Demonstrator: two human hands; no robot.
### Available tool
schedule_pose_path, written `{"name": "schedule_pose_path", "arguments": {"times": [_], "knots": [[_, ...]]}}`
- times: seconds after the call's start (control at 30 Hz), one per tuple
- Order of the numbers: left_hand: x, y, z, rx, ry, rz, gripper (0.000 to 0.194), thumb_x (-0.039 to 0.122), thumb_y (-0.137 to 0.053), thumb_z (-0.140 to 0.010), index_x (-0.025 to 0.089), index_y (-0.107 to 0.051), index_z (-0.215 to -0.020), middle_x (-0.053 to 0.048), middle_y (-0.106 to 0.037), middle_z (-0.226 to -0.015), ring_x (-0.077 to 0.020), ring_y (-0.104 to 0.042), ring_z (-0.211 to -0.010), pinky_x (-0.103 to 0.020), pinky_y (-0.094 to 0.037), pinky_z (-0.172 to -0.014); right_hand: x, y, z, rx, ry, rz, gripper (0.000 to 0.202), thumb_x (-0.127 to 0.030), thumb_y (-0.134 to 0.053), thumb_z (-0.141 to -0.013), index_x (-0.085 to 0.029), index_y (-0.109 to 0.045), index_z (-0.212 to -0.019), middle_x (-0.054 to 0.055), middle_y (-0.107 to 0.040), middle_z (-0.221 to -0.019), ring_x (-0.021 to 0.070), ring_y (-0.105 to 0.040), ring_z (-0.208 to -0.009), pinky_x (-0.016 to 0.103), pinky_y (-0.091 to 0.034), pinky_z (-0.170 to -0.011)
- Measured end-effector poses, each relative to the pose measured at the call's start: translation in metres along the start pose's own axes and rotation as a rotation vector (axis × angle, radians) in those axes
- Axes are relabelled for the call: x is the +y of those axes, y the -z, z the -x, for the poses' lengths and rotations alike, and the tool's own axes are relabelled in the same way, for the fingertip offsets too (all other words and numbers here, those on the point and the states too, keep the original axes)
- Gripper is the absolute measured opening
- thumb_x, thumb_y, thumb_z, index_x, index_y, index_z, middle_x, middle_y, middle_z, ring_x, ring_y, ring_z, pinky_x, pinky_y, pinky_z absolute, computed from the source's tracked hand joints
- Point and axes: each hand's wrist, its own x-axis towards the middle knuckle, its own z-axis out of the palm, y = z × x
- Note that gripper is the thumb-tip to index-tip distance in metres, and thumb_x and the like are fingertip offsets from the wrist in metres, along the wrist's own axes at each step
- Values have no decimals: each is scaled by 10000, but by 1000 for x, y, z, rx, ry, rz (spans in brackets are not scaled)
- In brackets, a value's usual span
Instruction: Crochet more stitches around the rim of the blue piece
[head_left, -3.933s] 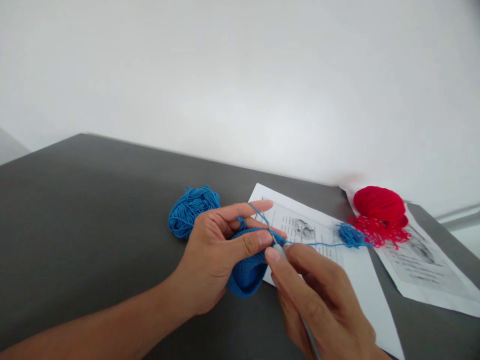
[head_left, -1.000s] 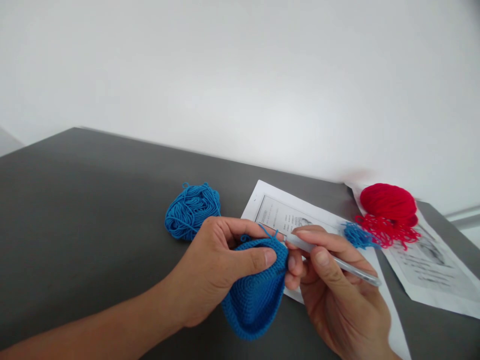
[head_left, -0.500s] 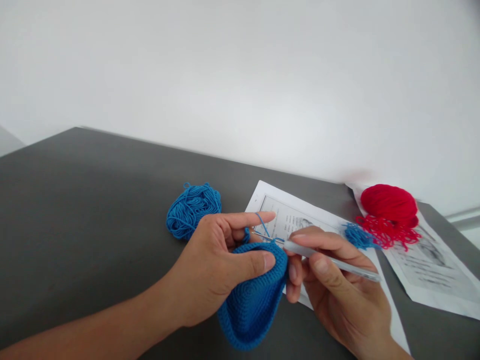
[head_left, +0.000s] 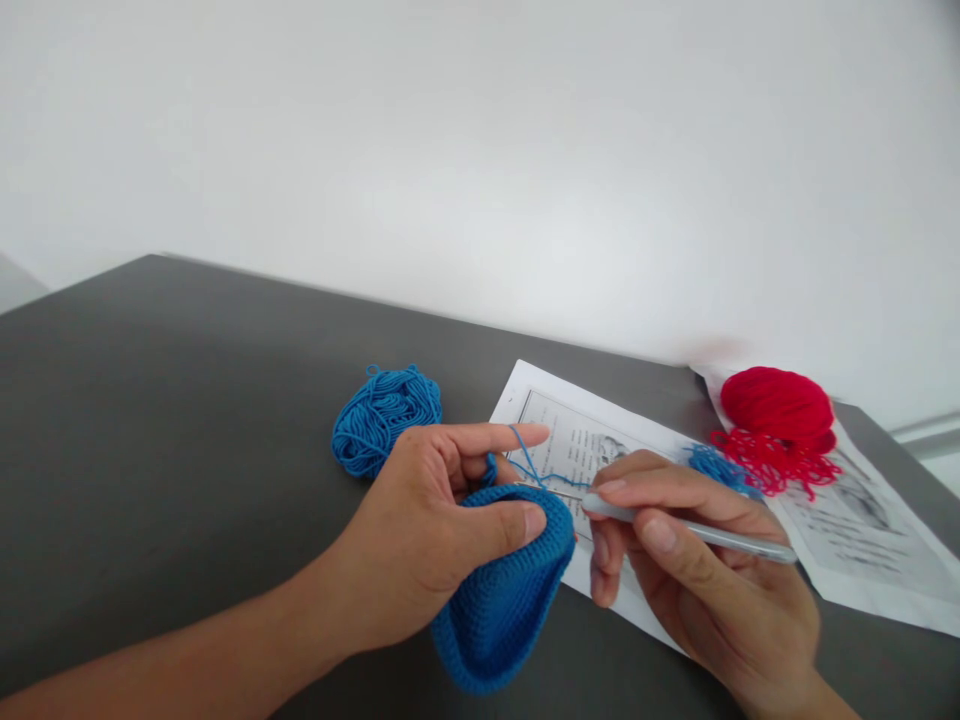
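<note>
My left hand point(head_left: 442, 530) pinches the upper edge of a blue crocheted piece point(head_left: 499, 610), thumb on the near side. A strand of blue yarn point(head_left: 528, 456) runs over its outstretched index finger and down to the edge of the piece. In my right hand point(head_left: 697, 560) is a crochet hook point(head_left: 720, 540) with a thick pale grey handle, gripped between thumb and fingers. Its thin shaft points left to the rim of the piece, with blue yarn along it. The hook's tip is too small to make out.
A ball of blue yarn point(head_left: 386, 415) lies behind my left hand on the dark table point(head_left: 187, 430). Printed sheets point(head_left: 540, 400) lie under and beyond my hands. At the right are a red yarn ball point(head_left: 780, 405), loose red yarn point(head_left: 780, 465) and a small blue tangle point(head_left: 720, 470).
My right hand has moved right with the crochet hook, away from the blue piece, and more of the shaft and yarn shows. My left hand has barely moved.
</note>
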Motion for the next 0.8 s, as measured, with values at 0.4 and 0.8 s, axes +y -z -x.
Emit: {"name": "schedule_pose_path", "arguments": {"times": [0.4, 0.8], "knots": [[-1, 2, -1, 33, -43, -50, 551, 155, -925, -680, 139, -799, -1216, 32, -690, -711, -72, -549, -597, -177, -419, -553, -4, 11, 6, -26, 50, 204, 214, -207, -660, -1020, -256, -798, -1178, 57, -738, -815, 187, -744, -615, 291, -615, -499], [-3, -6, 2, 236, -244, -361, 419, 182, -829, -756, 185, -833, -1175, 23, -701, -771, -135, -645, -707, -234, -527, -678, -7, 3, 4, 25, 218, 466, 283, -112, -663, -980, -272, -797, -1169, 37, -789, -753, 204, -747, -649, 356, -617, -606]]}}
